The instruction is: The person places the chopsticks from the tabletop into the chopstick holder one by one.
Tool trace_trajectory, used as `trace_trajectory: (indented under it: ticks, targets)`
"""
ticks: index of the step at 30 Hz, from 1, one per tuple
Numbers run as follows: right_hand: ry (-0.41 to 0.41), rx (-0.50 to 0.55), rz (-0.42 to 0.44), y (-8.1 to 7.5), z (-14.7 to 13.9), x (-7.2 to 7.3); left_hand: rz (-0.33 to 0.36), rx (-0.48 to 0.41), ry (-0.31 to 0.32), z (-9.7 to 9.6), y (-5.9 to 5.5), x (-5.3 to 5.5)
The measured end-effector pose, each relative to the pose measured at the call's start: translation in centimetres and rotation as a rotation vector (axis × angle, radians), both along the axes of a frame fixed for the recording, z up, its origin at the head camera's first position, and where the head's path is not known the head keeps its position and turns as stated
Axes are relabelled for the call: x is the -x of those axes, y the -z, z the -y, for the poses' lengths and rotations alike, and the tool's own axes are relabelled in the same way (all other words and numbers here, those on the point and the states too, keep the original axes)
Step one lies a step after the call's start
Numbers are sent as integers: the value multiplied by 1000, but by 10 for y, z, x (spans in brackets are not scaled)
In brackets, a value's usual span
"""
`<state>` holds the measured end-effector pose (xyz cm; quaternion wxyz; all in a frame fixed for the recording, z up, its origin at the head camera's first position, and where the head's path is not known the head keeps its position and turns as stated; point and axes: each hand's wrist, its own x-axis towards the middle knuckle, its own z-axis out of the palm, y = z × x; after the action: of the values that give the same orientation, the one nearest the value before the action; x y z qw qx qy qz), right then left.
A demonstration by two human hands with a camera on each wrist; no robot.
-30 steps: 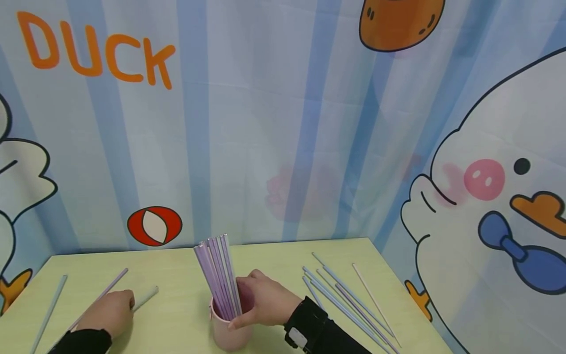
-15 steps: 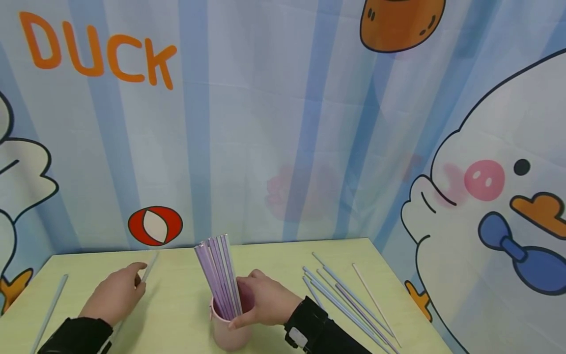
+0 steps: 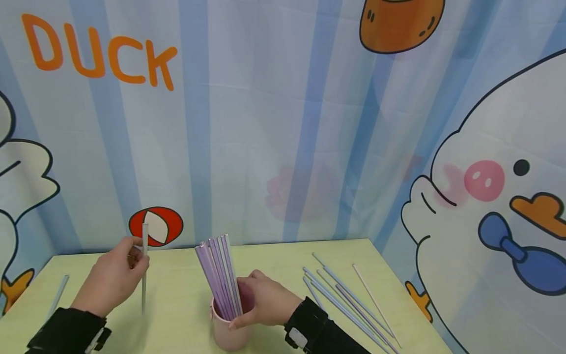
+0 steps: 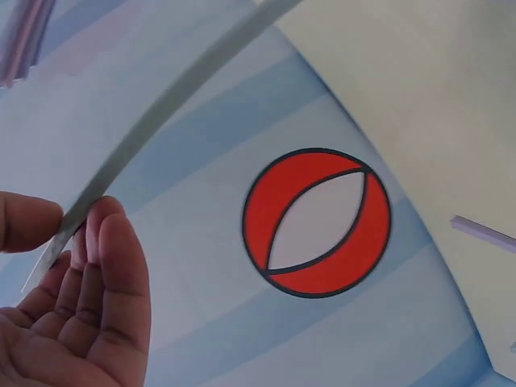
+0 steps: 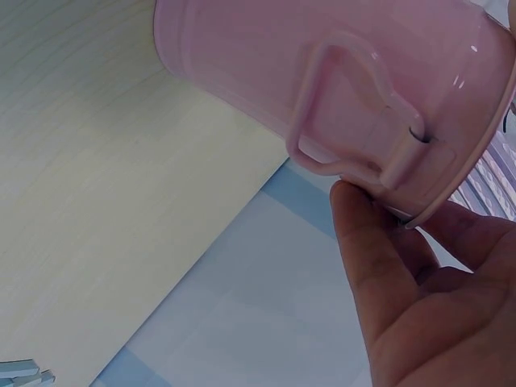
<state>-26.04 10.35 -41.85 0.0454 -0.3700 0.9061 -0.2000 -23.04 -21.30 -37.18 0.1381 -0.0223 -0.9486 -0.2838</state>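
Observation:
My left hand (image 3: 110,278) pinches a pale grey-green straw (image 3: 144,275) between thumb and fingers. The straw stands nearly upright in the head view; in the left wrist view its long length (image 4: 161,105) rises from the fingertips. My right hand (image 3: 267,297) holds the small pink bucket (image 3: 231,337) by its rim, thumb outside and fingers on the far side. A bundle of shiny purple straws (image 3: 221,280) leans leftward inside the bucket. The right wrist view shows the bucket's folded wire handle (image 5: 302,113) close to the fingertips.
Several loose blue, purple and pinkish straws (image 3: 349,305) lie on the pale yellow table (image 3: 274,255) at the right. Another pale straw (image 3: 58,292) lies at the far left, partly behind the left sleeve. A purple straw (image 4: 484,231) shows in the left wrist view. A duck-print curtain (image 3: 256,123) hangs behind.
My left hand has lifted the pale straw from lying on the table and turned it upright, moving up and away. The right hand and bucket have stayed in place.

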Motion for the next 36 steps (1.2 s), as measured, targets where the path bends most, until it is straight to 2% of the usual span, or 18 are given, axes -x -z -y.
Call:
trace_trajectory:
  ticks: [6, 13, 20, 28, 36]
  targets:
    - [6, 1, 3, -2, 0, -1, -136, -53, 4, -11, -18, -9]
    - [25, 9, 13, -3, 0, -3, -234, -147, -22, -28, -37, -17]
    - [36, 6, 30, -2, -1, -2, -346, -230, 29, -47, -52, -26]
    - [36, 9, 38, -1, -1, -1, -400, -279, 84, -63, -52, -28]
    - [35, 7, 34, 0, 0, -2, -347, -285, 91, -75, -41, -24]
